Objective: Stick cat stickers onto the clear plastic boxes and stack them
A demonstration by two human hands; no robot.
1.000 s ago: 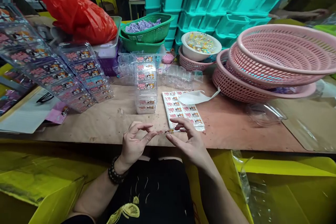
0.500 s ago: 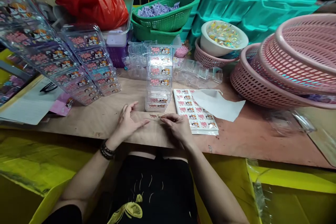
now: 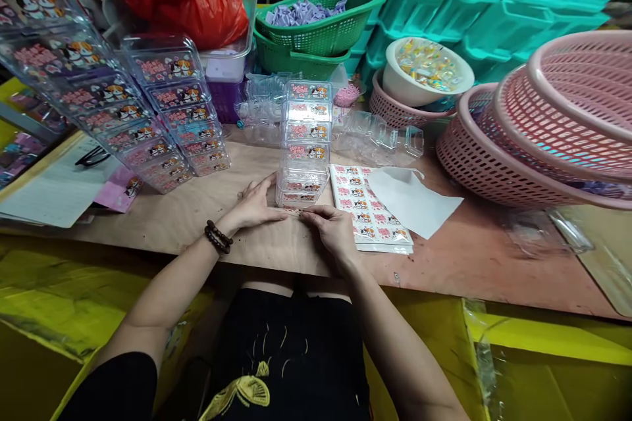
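Note:
In front of me stands a stack of clear plastic boxes [image 3: 305, 151], their front faces bearing stickers of cartoon cats and pink lettering. My left hand [image 3: 254, 206] is open at the stack's lower left side, its fingers reaching toward the boxes and the thumb stretched to the right. With thumb and forefinger pinched, my right hand [image 3: 332, 229] holds the right end of a small clear sticker [image 3: 295, 210] low at the foot of the stack. Right of it lies a sheet of the same stickers [image 3: 349, 192], partly covered by torn white backing paper [image 3: 419, 200].
Taller stacks of stickered boxes [image 3: 180, 105] stand at left. Behind are empty clear trays [image 3: 378, 138], green baskets [image 3: 320, 33] with purple packets, and a white bowl [image 3: 395, 82] of small packets. Pink baskets [image 3: 469, 158] fill the right; a red bag [image 3: 172, 0] sits back left.
My left hand has moved forward and right, up to the side of the box stack. My right hand has risen slightly, bringing the sticker closer to the stack's bottom box.

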